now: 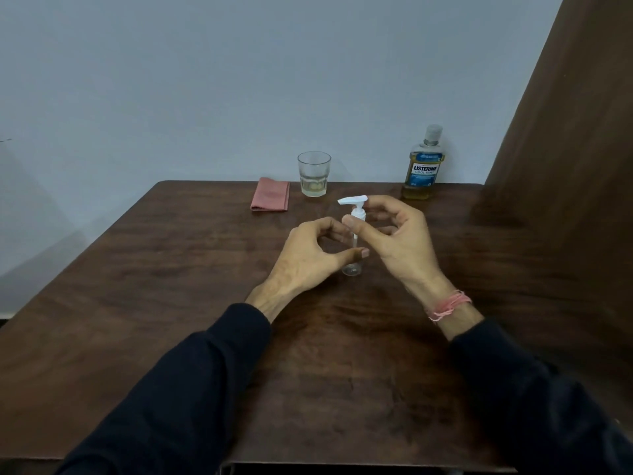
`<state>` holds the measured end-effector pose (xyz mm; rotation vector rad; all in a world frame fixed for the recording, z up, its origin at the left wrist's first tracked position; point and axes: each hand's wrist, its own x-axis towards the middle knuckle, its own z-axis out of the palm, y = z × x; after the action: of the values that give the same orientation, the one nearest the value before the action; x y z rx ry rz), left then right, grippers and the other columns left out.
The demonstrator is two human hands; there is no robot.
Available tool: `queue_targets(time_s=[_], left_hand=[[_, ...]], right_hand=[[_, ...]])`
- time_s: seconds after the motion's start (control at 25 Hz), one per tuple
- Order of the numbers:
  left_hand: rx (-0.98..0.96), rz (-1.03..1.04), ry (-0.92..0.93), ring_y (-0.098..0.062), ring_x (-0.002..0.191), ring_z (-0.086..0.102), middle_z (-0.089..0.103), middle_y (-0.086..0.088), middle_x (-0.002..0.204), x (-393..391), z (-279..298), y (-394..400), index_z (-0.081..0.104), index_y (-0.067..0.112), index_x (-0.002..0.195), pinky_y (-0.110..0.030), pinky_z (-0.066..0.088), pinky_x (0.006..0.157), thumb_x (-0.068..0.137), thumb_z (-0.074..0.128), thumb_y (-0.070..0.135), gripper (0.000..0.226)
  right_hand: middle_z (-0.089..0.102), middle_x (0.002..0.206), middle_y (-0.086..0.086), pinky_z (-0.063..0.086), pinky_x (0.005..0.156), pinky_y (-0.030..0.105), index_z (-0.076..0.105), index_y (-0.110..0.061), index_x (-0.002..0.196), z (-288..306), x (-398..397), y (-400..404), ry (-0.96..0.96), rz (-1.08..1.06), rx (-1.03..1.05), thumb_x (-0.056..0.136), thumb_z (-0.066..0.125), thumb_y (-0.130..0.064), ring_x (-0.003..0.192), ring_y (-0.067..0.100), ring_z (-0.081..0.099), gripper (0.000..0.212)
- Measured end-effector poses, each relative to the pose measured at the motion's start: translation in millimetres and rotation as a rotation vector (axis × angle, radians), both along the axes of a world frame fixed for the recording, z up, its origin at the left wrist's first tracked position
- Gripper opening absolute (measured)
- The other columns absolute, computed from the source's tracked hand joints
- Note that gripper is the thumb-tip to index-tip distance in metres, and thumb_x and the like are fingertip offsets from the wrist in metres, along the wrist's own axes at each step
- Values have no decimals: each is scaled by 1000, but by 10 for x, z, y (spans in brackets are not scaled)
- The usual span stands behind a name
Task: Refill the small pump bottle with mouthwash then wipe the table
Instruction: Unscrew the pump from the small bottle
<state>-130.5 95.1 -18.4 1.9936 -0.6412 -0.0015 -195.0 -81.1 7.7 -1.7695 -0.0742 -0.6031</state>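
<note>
Table (171, 269) — dark brown wood, streaked grain. Behind it: pale blue-grey wall (205, 80).

At the table's far edge:
- folded cloth (270, 194), dusty pink
- clear glass tumbler (314, 173), pale yellowish liquid
- Listerine bottle (423, 164) — amber liquid, blue label, white lettering

Mid-table: clear pump bottle (352, 265), white pump head (354, 204). Sleeves (178, 389) black; wrist thread (448, 305) pink.

At the centre of the frame a small clear pump bottle (352, 265) stands upright on the dark wooden table (171, 303). The left hand (315, 255) holds its body, while the right hand (397, 234) pinches the white pump top (356, 207). Behind them, along the table's far edge (upper middle), sit a folded pink cloth (270, 194), a glass (314, 173) and a mouthwash bottle (424, 166).
</note>
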Motion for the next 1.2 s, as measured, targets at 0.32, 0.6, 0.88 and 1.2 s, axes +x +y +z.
queue_targets(time_s=[0.32,0.6,0.88,1.2], left_hand=[[24,2,-41,9,105,76,84,21,103,93,-40,5,84,34,107,-25,59,98,82,98,58,38],[31,12,-83,11,102,75,83,20,101,59,-42,-2,84,34,107,-23,56,93,83,98,58,37],[16,25,-77,17,84,71,83,21,100,67,-70,-10,82,34,102,-16,48,77,80,99,59,37],[10,58,-84,13,97,74,82,27,101,29,-80,-3,82,36,100,-22,56,86,78,100,62,39]], right_hand=[[83,97,-5,61,67,20,82,-28,117,-108,127,-3,-75,35,25,98,83,-20,83,3,76,21],[83,123,-1,58,96,29,73,-24,134,-129,121,-112,-8,228,93,106,71,-26,114,15,78,29],[80,116,3,61,90,40,77,-21,116,-190,150,-132,-43,79,201,81,96,-20,98,25,71,40],[78,132,9,51,95,41,73,-20,135,-187,103,-108,-23,225,261,97,70,-12,122,32,71,39]])
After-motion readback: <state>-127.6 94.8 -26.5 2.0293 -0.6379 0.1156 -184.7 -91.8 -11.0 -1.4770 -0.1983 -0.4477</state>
